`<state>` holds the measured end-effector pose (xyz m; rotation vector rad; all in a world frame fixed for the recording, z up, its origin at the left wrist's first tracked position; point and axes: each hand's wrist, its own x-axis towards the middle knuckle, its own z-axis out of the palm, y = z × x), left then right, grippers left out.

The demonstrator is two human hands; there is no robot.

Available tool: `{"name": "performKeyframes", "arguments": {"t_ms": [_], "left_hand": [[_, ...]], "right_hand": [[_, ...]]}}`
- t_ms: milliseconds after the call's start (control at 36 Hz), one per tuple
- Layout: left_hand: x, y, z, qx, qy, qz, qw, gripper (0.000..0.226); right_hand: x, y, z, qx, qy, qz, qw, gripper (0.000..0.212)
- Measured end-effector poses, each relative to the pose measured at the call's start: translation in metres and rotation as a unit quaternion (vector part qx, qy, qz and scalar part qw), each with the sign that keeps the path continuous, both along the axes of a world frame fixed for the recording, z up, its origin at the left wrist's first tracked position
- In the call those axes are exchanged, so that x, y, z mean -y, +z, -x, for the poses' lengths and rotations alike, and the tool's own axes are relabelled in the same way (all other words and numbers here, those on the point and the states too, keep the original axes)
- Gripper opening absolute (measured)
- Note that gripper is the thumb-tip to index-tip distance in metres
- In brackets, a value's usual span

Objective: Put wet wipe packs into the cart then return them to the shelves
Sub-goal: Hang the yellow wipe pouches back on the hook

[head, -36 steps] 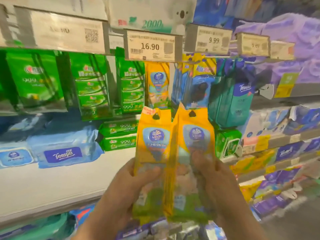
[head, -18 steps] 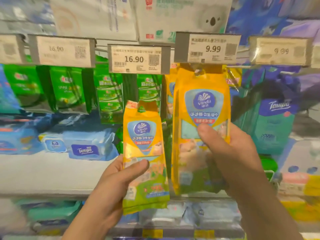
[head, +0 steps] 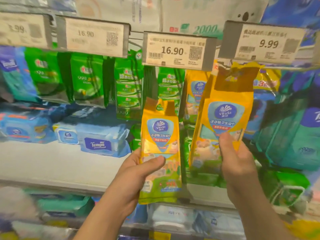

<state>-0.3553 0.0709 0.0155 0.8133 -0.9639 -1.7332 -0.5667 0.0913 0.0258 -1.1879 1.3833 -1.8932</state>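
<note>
White shelf board [head: 57, 168], bare toward its front edge. Landmark: blue Tempo wipe pack [head: 102, 141], lying flat on the board toward the back.

Just left of the Tempo pack, touching it: a smaller blue pack with a white flip lid [head: 66, 134]. Further left, near the picture's edge: another blue pack [head: 24, 129], flat, label blurred.

Right of the Tempo pack, far along the board: a green pack [head: 284, 184] lying on the board; behind and above it a tall teal Tempo bundle [head: 294, 135], base hidden.

Below the Tempo pack, under the board: blurred blue and teal packs [head: 173, 217] on a lower shelf.
</note>
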Motion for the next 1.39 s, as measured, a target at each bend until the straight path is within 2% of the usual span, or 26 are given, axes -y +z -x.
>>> {"name": "performKeyframes", "arguments": {"t_ms": [111,167,306,333,444,472,556,722,833,944,1056,1139,1250,1306,1389], "left_hand": [[0.011,-0.004,-0.004,0.004,-0.006,0.011,1.000,0.038],[0.017,-0.007,-0.007,0.003,-0.014,0.014,1.000,0.037],[0.032,-0.015,-0.015,0.024,-0.017,0.033,0.999,0.035],[0.034,-0.016,-0.017,0.028,-0.020,0.035,0.999,0.035],[0.041,-0.020,-0.023,0.035,-0.032,0.044,0.998,0.038],[0.042,-0.021,-0.025,0.033,-0.036,0.048,0.998,0.037],[0.044,-0.021,-0.027,0.033,-0.048,0.052,0.997,0.032],[0.048,-0.022,-0.029,0.025,-0.074,0.058,0.995,0.034],[0.050,-0.022,-0.027,0.013,-0.087,0.057,0.994,0.044],[0.052,-0.021,-0.023,-0.002,-0.089,0.049,0.995,0.047],[0.054,-0.017,-0.016,0.004,-0.071,0.038,0.997,0.035],[0.054,-0.014,-0.009,0.002,-0.065,0.044,0.997,0.040],[0.052,-0.008,0.003,0.000,-0.074,0.056,0.996,0.042],[0.050,-0.005,0.008,-0.005,-0.080,0.063,0.995,0.041],[0.047,-0.001,0.017,-0.001,-0.087,0.070,0.994,0.043]], "right_hand": [[0.028,0.006,-0.003,0.020,-0.028,-0.040,0.999,0.024],[0.048,0.006,-0.001,0.006,-0.060,-0.073,0.995,0.034],[0.095,0.011,0.003,0.013,-0.087,-0.116,0.989,0.079],[0.100,0.014,0.005,0.012,-0.094,-0.129,0.987,0.077],[0.118,0.017,0.011,-0.033,-0.134,-0.163,0.977,0.042],[0.122,0.016,0.011,-0.031,-0.139,-0.151,0.978,0.044],[0.129,0.013,0.007,-0.065,-0.156,-0.131,0.977,0.069],[0.143,0.020,0.011,-0.079,-0.150,-0.172,0.970,0.079],[0.141,0.021,0.010,-0.096,-0.138,-0.200,0.965,0.074],[0.134,0.015,0.017,-0.089,-0.092,-0.212,0.969,0.038],[0.118,0.005,0.015,-0.037,-0.089,-0.203,0.974,0.057],[0.090,0.004,0.002,-0.020,-0.101,-0.155,0.983,0.049],[0.049,-0.001,-0.014,-0.064,-0.116,-0.089,0.987,0.041],[0.037,-0.006,-0.019,-0.066,-0.123,-0.080,0.987,0.037],[0.021,-0.015,-0.027,-0.020,-0.074,-0.125,0.989,0.033]]}}
